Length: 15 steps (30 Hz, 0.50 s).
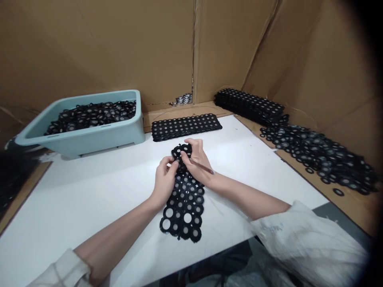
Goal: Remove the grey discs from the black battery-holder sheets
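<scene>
A black sheet of joined rings [187, 199] lies lengthwise on the white tabletop, its far end lifted and curled between both hands. My left hand [165, 175] pinches the left edge of that sheet with thumb and fingers. On the right side, my right hand [197, 161] grips the curled far end, and a thin pointed tool [203, 165] lies across this hand. Most rings have greyish centres; a few near the close end show white openings.
A light blue bin [110, 137] of black rings stands at the back left. Behind the hands lies a flat ring panel [187, 125]. Stacked panels [249, 105] and a loose ring pile [320, 155] line the right side. Cardboard walls [119, 44] enclose the back.
</scene>
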Each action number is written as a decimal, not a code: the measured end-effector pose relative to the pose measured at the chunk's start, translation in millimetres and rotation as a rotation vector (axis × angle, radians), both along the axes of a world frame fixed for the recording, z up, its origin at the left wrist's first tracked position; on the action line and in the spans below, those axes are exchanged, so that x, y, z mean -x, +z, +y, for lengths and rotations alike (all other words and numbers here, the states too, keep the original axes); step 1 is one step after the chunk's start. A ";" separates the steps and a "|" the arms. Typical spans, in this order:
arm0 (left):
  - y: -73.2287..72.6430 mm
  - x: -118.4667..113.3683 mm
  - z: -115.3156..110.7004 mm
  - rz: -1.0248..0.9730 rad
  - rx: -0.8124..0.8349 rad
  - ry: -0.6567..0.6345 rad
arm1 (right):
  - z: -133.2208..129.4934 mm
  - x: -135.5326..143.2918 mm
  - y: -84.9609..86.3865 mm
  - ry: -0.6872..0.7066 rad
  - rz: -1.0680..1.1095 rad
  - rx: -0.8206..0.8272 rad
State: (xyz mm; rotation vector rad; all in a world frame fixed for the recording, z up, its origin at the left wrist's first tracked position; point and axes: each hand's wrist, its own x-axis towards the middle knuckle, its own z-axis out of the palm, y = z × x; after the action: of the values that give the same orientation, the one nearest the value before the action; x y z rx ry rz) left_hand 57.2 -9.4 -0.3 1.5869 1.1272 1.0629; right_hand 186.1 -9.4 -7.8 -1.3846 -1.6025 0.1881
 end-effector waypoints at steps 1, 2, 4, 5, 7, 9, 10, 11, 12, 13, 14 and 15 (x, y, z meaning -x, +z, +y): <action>0.5 -0.2 -0.6 0.010 -0.011 0.001 | 0.7 -0.3 0.4 0.002 0.001 0.007; 0.7 -0.3 -0.7 0.022 -0.021 0.002 | 1.5 -0.8 0.7 0.003 0.016 0.012; 0.3 -0.1 0.3 0.039 -0.030 0.002 | 3.0 -2.6 1.8 0.009 0.089 0.032; -0.3 0.3 1.2 0.040 -0.031 0.002 | 3.7 -4.0 2.8 0.028 0.146 0.059; -2.1 1.2 3.4 0.026 -0.023 0.014 | 4.6 -7.7 6.1 0.096 0.276 0.141; -3.9 1.9 5.1 -0.001 -0.011 0.044 | 5.1 -11.1 10.7 0.160 0.375 0.209; -4.7 2.0 5.6 -0.013 -0.004 0.053 | 5.1 -12.2 13.0 0.174 0.413 0.223; -5.3 2.0 5.8 -0.023 0.004 0.055 | 5.1 -12.6 15.0 0.174 0.442 0.226; -5.6 1.8 5.8 -0.031 0.009 0.049 | 5.0 -12.5 16.6 0.164 0.463 0.217; -5.7 1.5 5.6 -0.036 0.012 0.035 | 4.8 -11.7 17.5 0.153 0.473 0.206; -5.5 1.2 5.2 -0.042 0.012 0.014 | 4.5 -10.7 17.9 0.140 0.471 0.193; -5.2 1.0 4.8 -0.051 0.011 -0.007 | 4.2 -9.4 17.7 0.128 0.453 0.183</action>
State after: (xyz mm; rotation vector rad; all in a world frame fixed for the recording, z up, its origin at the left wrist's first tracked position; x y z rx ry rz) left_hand 56.2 -4.6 -5.5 1.5461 1.0909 1.0844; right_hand 195.5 -5.3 9.9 -1.2625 -1.3133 0.6896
